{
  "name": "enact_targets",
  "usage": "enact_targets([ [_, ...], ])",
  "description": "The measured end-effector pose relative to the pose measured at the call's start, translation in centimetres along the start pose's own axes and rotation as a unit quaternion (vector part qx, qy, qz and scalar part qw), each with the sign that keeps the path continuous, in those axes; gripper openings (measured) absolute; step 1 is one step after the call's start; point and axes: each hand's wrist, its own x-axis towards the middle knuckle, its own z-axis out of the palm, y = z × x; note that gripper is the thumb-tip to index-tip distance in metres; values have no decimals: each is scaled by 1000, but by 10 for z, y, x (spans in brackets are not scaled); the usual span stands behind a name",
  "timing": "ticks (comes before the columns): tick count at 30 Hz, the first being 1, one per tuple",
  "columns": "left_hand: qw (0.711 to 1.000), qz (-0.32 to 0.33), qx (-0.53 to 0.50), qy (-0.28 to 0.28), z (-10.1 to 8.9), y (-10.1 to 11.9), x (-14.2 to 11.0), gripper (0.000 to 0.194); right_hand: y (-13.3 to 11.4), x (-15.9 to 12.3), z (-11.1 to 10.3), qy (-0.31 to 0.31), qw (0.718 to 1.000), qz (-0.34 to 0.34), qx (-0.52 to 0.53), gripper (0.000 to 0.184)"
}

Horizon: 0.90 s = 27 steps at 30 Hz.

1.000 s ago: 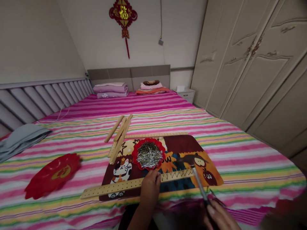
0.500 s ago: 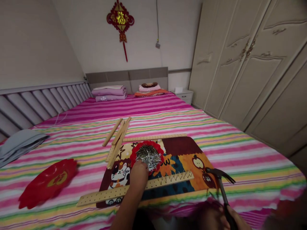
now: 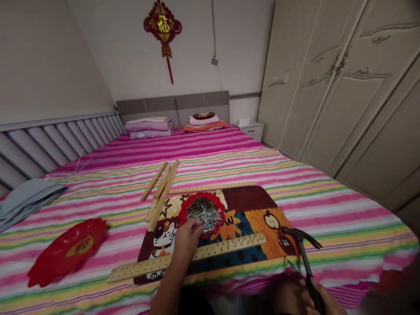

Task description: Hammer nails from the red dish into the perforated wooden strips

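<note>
Fingers [image 3: 196, 225] at nails [image 3: 204, 213], one hammer [image 3: 301, 246]

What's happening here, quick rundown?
A person sits at the edge of a striped bed, working on a cartoon mat. The left hand reaches into a red dish of nails, fingertips at the pile. The right hand grips a hammer by its handle, head raised over the mat's right side. A perforated wooden strip lies across the mat's near edge, with a row of nails already standing along its right part. More wooden strips and another red dish lie farther off.
</note>
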Motion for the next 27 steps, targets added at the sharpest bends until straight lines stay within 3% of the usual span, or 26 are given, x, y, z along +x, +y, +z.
enact_targets([
  [7, 993, -54, -91, -57, 20, -19, -30, 21, 0, 7, -8, -16, 1000, 15, 0, 37],
  [19, 992, -52, -109, -37, 32, -23, -34, 19, -4, -2, -1, -21, 1000, 1, 3, 36],
  [27, 996, -22, -77, -32, 35, -29, -38, 19, -1, -24, 14, 0, 997, -65, -35, 42],
])
